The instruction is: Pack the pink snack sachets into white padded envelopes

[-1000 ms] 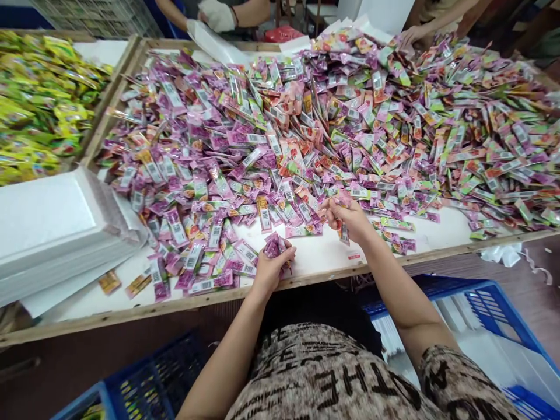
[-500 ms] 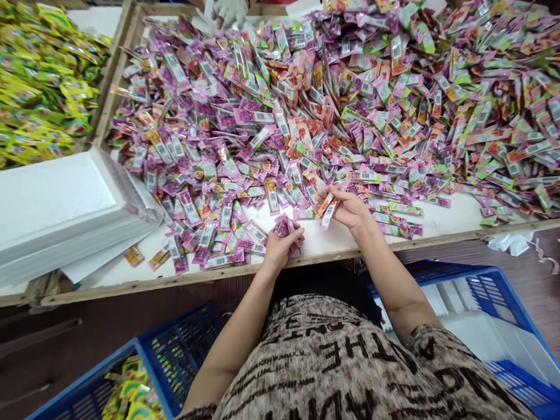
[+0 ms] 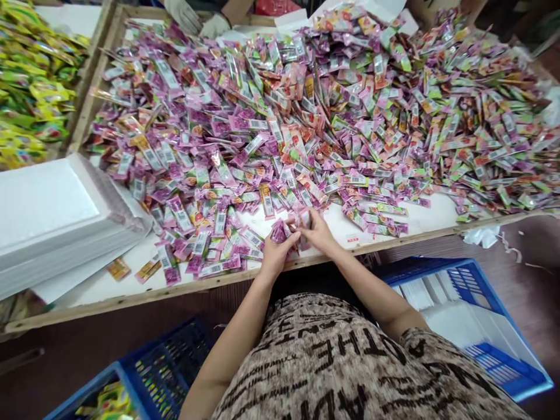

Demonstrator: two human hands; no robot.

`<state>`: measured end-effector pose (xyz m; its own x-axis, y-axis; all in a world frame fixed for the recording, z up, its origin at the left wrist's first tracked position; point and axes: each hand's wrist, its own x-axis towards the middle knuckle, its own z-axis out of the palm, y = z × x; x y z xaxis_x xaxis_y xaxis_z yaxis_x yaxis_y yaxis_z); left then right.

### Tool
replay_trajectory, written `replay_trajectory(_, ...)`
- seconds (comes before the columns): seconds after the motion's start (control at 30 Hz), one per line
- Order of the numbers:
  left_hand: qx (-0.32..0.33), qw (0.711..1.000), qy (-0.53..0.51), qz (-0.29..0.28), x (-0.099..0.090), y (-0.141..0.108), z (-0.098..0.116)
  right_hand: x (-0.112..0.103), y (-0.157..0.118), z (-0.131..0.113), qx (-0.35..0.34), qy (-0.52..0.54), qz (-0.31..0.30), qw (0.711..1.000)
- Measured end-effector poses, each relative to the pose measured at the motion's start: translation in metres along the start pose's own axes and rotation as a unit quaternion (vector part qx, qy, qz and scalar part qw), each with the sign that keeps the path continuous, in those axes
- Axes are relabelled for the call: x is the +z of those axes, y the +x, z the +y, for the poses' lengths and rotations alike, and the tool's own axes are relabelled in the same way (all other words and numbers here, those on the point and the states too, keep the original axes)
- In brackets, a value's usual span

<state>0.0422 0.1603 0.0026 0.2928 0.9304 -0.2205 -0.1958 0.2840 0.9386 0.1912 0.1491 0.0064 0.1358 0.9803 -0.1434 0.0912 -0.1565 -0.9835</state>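
Observation:
My left hand (image 3: 275,252) is closed around a small bunch of purple stick sachets (image 3: 280,231), just over the table's front edge. Right beside it, my right hand (image 3: 318,233) has its fingers bent round one or more pinkish sachets (image 3: 301,217), up against the bunch. How many sachets each hand holds is hidden by the fingers. Beyond both hands spreads a large heap of loose sachets (image 3: 245,125) in purple, pink, orange and green, many with barcodes showing.
A stack of white flat boxes or sheets (image 3: 44,198) stands at left. Yellow packets (image 3: 39,87) lie beyond a wooden divider (image 3: 90,87). Blue crates (image 3: 485,291) sit below the table on both sides. A co-worker's gloved hands (image 3: 214,26) are at the far edge.
My right hand has moved left and in, bringing its sachets against the bunch in my left hand. The view has shifted slightly; the co-worker's second gloved hand now shows.

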Motion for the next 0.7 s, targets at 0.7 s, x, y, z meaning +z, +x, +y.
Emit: replay_trajectory(0.7, -0.062, 0.983, 0.083, -0.150, -0.004, -0.006, 0.012, -0.051, -0.033, -0.024, -0.088, -0.271, -0.291, 0.913)
